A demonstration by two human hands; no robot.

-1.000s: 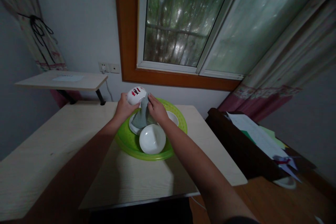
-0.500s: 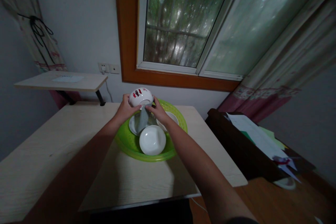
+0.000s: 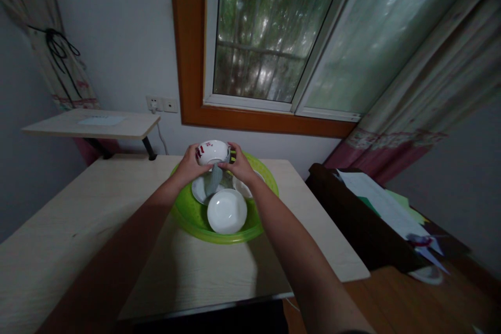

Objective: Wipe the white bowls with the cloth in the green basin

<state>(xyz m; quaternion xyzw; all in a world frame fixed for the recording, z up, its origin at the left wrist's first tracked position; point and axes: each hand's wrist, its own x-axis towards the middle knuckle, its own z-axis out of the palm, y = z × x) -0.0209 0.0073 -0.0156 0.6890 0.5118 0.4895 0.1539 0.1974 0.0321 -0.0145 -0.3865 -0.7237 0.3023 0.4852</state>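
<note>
A white bowl point(image 3: 213, 151) with a red and dark pattern is held up over the far side of a green plastic basin point(image 3: 188, 224). My left hand point(image 3: 191, 165) grips the bowl's left side, thumb along its lower edge. On the other side my right hand point(image 3: 239, 163) is closed on a grey cloth point(image 3: 214, 179) pressed against the bowl; the cloth hangs down below it. Inside the basin lie a plain white bowl point(image 3: 227, 211) in front, another white dish point(image 3: 200, 189) at the left, and a white bowl point(image 3: 241, 188) partly behind my right wrist.
The basin stands on a pale wooden table point(image 3: 129, 182). A small raised shelf point(image 3: 94, 122) with a paper on it is at the left. Beyond the table's right edge, a dark piece of furniture point(image 3: 352, 219) carries papers point(image 3: 379, 203). The window point(image 3: 266, 36) is behind.
Both hands have lowered the patterned bowl slightly, and it has turned so its red pattern sits further left. The cloth has moved down with it. The basin's dishes stay in place.
</note>
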